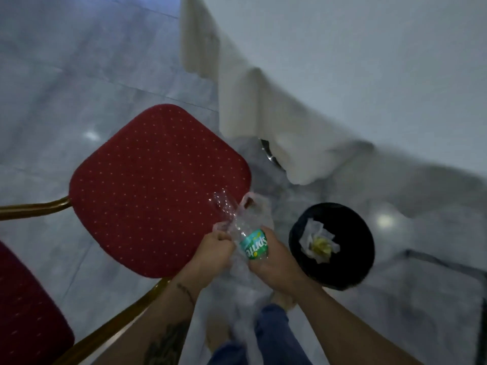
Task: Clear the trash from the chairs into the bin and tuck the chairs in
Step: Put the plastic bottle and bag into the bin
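- Two hands meet low in the middle: the left hand (216,249) is clenched on a bunch of thin plastic bag (257,208), and the right hand (275,266) is wrapped round the labelled end of a bottle (253,245).
- One bottle, clear and crumpled with a green Sprite label, is held over the near right corner of the red seat, just left of the bin; its far end points away across the seat.
- One plastic bag is counted, though the film is see-through and blurred against the bottle, so its edges are hard to trace; a handle loop shows at its far side.
- Two red dotted chairs: one chair (158,188) shows its whole seat, and the second chair (26,299) is cut off at the near left edge. Only parts of their gold frames show.
- One round black bin (355,262) stands on the floor to the right, with one crumpled white tissue (307,239) inside and something yellowish on it that I cannot identify.
- One table under a white tablecloth (342,75) fills the far right, cut off by the frame.
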Demonstrator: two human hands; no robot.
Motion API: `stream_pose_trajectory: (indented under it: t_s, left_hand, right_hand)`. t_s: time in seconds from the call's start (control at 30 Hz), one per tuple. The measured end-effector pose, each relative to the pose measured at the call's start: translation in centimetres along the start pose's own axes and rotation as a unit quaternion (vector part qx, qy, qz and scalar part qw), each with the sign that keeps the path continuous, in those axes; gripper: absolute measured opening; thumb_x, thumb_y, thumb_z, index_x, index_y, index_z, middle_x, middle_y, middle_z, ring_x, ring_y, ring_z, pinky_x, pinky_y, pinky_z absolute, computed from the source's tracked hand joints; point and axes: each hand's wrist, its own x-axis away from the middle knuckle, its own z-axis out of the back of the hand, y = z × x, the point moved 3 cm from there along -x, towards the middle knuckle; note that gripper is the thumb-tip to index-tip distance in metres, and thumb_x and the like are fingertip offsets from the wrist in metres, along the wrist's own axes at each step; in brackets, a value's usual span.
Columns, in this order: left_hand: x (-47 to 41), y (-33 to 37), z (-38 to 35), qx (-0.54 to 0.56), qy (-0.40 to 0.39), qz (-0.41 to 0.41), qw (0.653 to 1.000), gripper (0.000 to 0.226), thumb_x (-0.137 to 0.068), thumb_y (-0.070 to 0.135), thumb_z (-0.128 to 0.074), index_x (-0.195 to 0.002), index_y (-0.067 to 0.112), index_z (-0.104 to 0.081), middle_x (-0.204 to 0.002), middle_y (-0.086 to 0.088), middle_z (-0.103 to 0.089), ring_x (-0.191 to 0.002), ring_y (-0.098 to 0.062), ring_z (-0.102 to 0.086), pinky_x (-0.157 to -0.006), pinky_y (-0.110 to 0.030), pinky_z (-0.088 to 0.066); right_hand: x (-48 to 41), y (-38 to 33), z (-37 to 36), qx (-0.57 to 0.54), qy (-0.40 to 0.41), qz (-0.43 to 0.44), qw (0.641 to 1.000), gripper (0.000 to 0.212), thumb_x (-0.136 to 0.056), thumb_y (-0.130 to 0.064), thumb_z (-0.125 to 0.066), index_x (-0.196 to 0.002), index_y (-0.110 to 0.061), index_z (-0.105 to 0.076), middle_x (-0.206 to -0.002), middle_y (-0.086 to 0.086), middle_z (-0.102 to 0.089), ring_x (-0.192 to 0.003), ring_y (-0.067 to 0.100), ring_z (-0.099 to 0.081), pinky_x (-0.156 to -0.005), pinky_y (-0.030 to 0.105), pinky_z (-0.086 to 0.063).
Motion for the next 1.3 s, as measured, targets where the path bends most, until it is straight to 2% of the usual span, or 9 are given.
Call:
stream_pose_trajectory:
  t_s: [0.2,0.3,0.47,0.6,0.67,0.8,0.9,1.1,1.3]
  left_hand:
    - [0.1,-1.2,-9.8,-0.039,-0.070,0.011,0.997,0.025,-0.071,0.003,-0.055,-0.094,0.009,-0.062,-0.080,-0.012,-0.057,-0.066,-0.021,-0.053,-0.055,-0.026,-0.043]
    - [-0.8,-2.1,-15.6,-0.105,-0.086,-0.021,0.991,0.029,-0.072,0.003,-0.054,-0.098,0.012,-0.065,-0.085,-0.011,-0.065,-0.070,-0.024,-0.061,-0.062,-0.033,-0.052]
    - [-3.5,-2.9,-23.9,-0.189,-0.053,-0.130,0.972,0.033,-0.083,-0.010,-0.053,-0.104,0.013,-0.064,-0.096,-0.005,-0.064,-0.092,-0.022,-0.062,-0.065,-0.018,-0.049]
    - [-7.3,-3.6,-29.8,-0.309,-0.097,-0.184,0.928,0.025,-0.088,-0.002,-0.052,-0.103,0.015,-0.062,-0.101,-0.004,-0.062,-0.097,-0.018,-0.060,-0.089,-0.033,-0.047]
    - [-8.6,-4.8,-31.0,-0.384,-0.131,-0.189,0.894,0.029,-0.090,0.002,-0.052,-0.114,0.017,-0.059,-0.123,-0.007,-0.058,-0.117,-0.023,-0.055,-0.100,-0.038,-0.044]
    - [-9.5,-7.2,-30.1,-0.529,-0.120,-0.113,0.832,0.073,-0.095,0.011,-0.050,-0.157,0.017,-0.014,-0.165,-0.007,-0.002,-0.147,-0.035,-0.023,-0.106,-0.037,-0.040]
    - [-7.9,-7.5,-29.2,-0.558,-0.133,-0.127,0.809,0.062,-0.094,0.015,-0.050,-0.152,0.012,-0.026,-0.158,-0.013,-0.022,-0.135,-0.035,-0.038,-0.105,-0.038,-0.041]
    - [-5.2,-6.4,-27.2,-0.531,-0.134,-0.105,0.830,0.051,-0.100,0.011,-0.047,-0.148,0.009,-0.034,-0.150,-0.013,-0.037,-0.131,-0.033,-0.046,-0.108,-0.038,-0.041]
    - [-2.1,-4.1,-22.3,-0.477,-0.098,-0.132,0.863,0.051,-0.099,0.010,-0.048,-0.149,0.011,-0.039,-0.154,-0.008,-0.040,-0.139,-0.023,-0.042,-0.112,-0.027,-0.032]
  right_hand:
    - [4.2,8.7,4.4,-0.068,0.106,-0.085,0.988,0.060,-0.081,-0.015,-0.076,-0.117,-0.024,-0.029,-0.103,0.003,-0.058,-0.077,0.009,-0.061,-0.052,0.016,-0.049]
    - [4.7,13.8,7.6,-0.097,0.135,-0.121,0.979,0.056,-0.084,-0.016,-0.074,-0.113,-0.019,-0.027,-0.101,0.004,-0.057,-0.071,0.007,-0.058,-0.046,0.013,-0.044]
    - [2.0,21.3,12.3,-0.102,0.172,-0.143,0.969,0.054,-0.083,-0.035,-0.074,-0.119,-0.025,-0.035,-0.104,-0.002,-0.061,-0.088,0.019,-0.065,-0.068,0.031,-0.051]
    - [-2.9,26.8,15.2,-0.077,0.160,-0.137,0.975,0.070,-0.078,-0.045,-0.066,-0.139,-0.024,-0.039,-0.121,0.009,-0.060,-0.104,0.028,-0.062,-0.087,0.040,-0.055]
    - [-4.0,28.4,15.8,-0.050,0.124,-0.130,0.982,0.072,-0.084,-0.039,-0.063,-0.149,-0.024,-0.034,-0.135,0.011,-0.053,-0.117,0.032,-0.057,-0.097,0.039,-0.050]
    - [-3.2,30.2,15.8,-0.007,0.081,-0.134,0.988,0.067,-0.082,-0.022,-0.056,-0.147,-0.015,-0.040,-0.139,0.013,-0.047,-0.128,0.036,-0.050,-0.105,0.036,-0.045]
    - [-0.9,30.4,15.0,0.001,0.076,-0.135,0.988,0.059,-0.079,-0.018,-0.054,-0.137,-0.013,-0.050,-0.133,0.012,-0.052,-0.124,0.034,-0.054,-0.101,0.036,-0.047]
    - [1.8,29.5,13.5,0.015,0.056,-0.120,0.991,0.055,-0.090,-0.009,-0.055,-0.143,-0.016,-0.044,-0.141,0.007,-0.044,-0.131,0.025,-0.047,-0.101,0.026,-0.037]
    - [2.8,22.7,12.8,0.017,0.057,-0.042,0.997,0.041,-0.086,-0.016,-0.056,-0.126,-0.016,-0.057,-0.128,0.006,-0.057,-0.120,0.025,-0.056,-0.099,0.033,-0.048]
